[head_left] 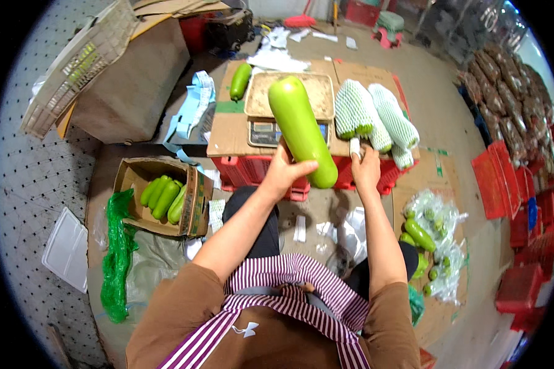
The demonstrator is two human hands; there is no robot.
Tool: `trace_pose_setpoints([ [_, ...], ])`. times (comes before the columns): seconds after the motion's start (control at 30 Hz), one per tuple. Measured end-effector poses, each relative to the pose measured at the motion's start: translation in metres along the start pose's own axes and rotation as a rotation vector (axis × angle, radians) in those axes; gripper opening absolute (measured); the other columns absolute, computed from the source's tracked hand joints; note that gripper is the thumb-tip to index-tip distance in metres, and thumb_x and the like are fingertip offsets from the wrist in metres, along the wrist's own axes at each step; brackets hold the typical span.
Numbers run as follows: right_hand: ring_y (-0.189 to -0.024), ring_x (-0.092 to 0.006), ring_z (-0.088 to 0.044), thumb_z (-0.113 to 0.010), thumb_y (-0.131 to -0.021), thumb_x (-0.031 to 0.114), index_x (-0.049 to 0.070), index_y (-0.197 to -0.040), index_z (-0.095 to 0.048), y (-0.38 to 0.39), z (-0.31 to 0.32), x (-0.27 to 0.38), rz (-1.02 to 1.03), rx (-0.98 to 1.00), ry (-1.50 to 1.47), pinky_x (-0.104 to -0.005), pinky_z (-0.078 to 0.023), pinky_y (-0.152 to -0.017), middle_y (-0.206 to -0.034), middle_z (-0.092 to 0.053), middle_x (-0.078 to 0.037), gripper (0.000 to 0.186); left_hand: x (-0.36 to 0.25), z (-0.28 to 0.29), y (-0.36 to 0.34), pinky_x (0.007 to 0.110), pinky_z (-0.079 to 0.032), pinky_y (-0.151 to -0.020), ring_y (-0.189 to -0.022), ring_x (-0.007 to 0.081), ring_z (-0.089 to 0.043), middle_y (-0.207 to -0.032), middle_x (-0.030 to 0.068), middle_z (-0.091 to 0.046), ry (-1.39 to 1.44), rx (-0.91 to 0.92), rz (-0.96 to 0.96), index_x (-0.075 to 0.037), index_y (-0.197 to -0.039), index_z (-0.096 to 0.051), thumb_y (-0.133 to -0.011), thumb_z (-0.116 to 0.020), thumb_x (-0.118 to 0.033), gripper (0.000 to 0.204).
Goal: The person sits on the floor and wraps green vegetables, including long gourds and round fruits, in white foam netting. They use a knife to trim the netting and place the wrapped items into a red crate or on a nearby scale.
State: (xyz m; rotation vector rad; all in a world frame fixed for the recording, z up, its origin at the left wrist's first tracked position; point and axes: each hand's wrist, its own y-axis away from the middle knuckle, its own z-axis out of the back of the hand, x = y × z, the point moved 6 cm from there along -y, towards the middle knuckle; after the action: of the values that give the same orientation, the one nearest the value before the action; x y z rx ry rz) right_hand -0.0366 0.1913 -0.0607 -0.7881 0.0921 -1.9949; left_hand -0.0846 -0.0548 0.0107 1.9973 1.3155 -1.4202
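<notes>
My left hand [284, 170] grips a long light-green gourd [301, 129] near its lower end and holds it slanted over the weighing scale [266, 126], which stands on a cardboard-topped red crate [246, 171]. My right hand [366, 167] pinches a small white label [354, 147] just right of the gourd. Beside it lie three gourds wrapped in white foam netting [375, 117]. One bare green gourd [240, 80] lies left of the scale.
A cardboard box [194, 203] with several green gourds sits at the left, next to a green mesh bag [117, 258]. Clear bags of green vegetables [434, 243] lie at the right. Red crates [511, 203] stack along the right side. A large carton [129, 86] and a white basket [74, 67] stand at the upper left.
</notes>
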Motion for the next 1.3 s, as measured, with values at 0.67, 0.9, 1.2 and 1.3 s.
trace_pose_setpoints([
  [0.67,-0.058,-0.0097,-0.053,-0.067,-0.079,0.010,0.003,-0.098,-0.057,0.092,-0.053,-0.045,-0.667,0.417,-0.943,-0.0245,-0.042,-0.051,-0.074,-0.062,-0.004,0.023,0.009,0.008,0.024,0.035,-0.044,-0.101,-0.118,0.0191,-0.054,-0.127,0.0055,-0.054,0.047,0.118,0.225,-0.007,-0.140,-0.037,-0.071,-0.081,0.000,0.082],
  [0.9,-0.071,-0.0159,-0.057,-0.062,-0.087,0.015,0.004,-0.095,-0.051,0.079,0.058,0.048,-0.438,0.212,-1.363,-0.0296,-0.047,-0.074,-0.079,-0.058,-0.004,0.017,0.027,-0.006,0.028,0.036,-0.038,-0.107,-0.124,0.0182,-0.048,-0.135,0.0053,-0.048,-0.036,0.269,0.217,-0.006,-0.146,-0.031,-0.068,-0.085,-0.005,0.096],
  [1.2,-0.055,-0.0038,-0.050,-0.073,-0.086,0.021,0.007,-0.109,-0.061,0.043,0.148,0.116,-0.294,0.272,-1.262,-0.0188,-0.037,-0.047,-0.075,-0.059,0.002,0.030,0.040,-0.013,0.033,0.037,-0.039,-0.107,-0.128,0.0199,-0.047,-0.139,0.0073,-0.047,-0.239,0.326,0.270,-0.007,-0.150,-0.028,-0.065,-0.088,-0.011,0.104],
  [1.3,-0.055,-0.0046,-0.049,-0.075,-0.084,0.021,0.006,-0.108,-0.060,0.036,0.140,0.118,-0.329,0.262,-1.299,-0.0193,-0.038,-0.049,-0.078,-0.059,0.002,0.032,0.045,-0.015,0.036,0.038,-0.039,-0.108,-0.129,0.0207,-0.046,-0.140,0.0080,-0.048,-0.238,0.364,0.295,-0.007,-0.150,-0.029,-0.065,-0.089,-0.012,0.104],
])
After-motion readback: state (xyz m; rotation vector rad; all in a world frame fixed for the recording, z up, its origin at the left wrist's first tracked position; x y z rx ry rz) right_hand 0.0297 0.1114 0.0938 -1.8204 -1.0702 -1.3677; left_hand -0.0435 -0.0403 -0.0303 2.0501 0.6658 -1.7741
